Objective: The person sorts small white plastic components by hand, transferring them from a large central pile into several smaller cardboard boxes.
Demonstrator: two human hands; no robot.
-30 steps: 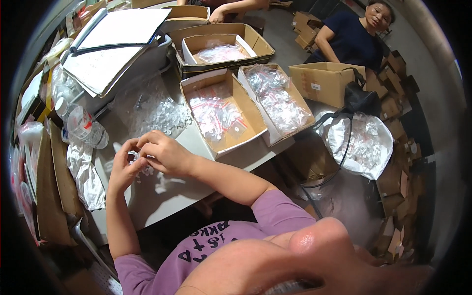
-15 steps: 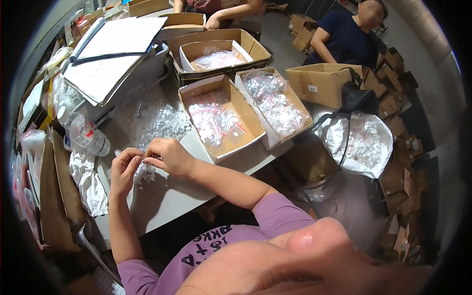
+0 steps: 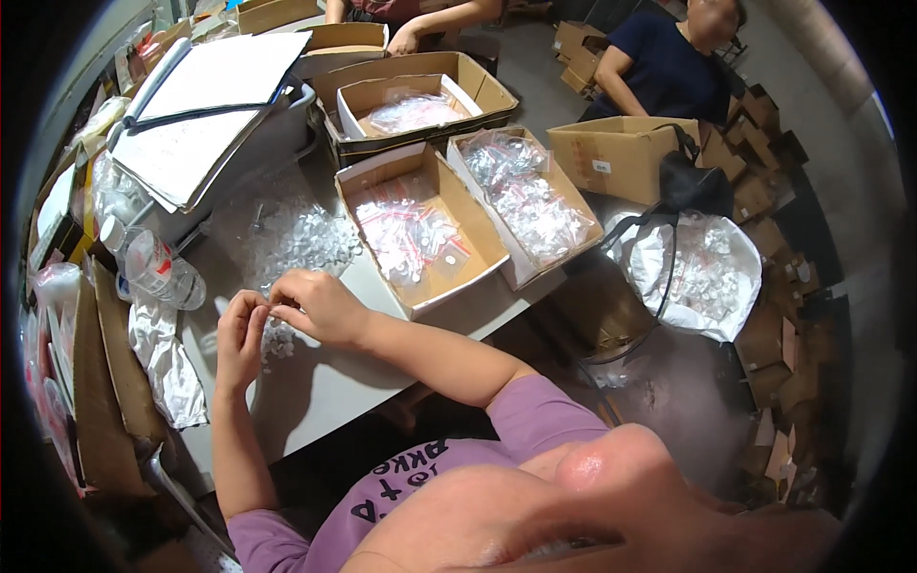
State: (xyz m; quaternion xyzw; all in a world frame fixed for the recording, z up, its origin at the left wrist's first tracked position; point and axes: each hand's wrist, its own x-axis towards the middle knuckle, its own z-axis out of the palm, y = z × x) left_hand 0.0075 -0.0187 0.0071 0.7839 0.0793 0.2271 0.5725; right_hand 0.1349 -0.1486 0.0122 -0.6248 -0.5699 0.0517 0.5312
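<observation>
In the head view, the left hand [image 3: 239, 334] and right hand [image 3: 320, 307] meet, fingertips drawn narrow; I cannot tell what they pinch. Small white pieces [image 3: 278, 342] lie beneath on the table [image 3: 334, 374], partly hidden. The top edge crops a co-worker [image 3: 449, 16].

Left hand [image 3: 239, 336] upright, right hand [image 3: 323, 307] angled toward it; both hands' fingers [image 3: 290, 286] curled, tips close together.

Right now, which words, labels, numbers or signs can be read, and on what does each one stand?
Purple shirt: black lettering, partly hidden; I do not copy its words.
Brown carton: white label, too small to read.
Plastic bottle: red print, too blurred to read.
White papers: nothing legible.
</observation>
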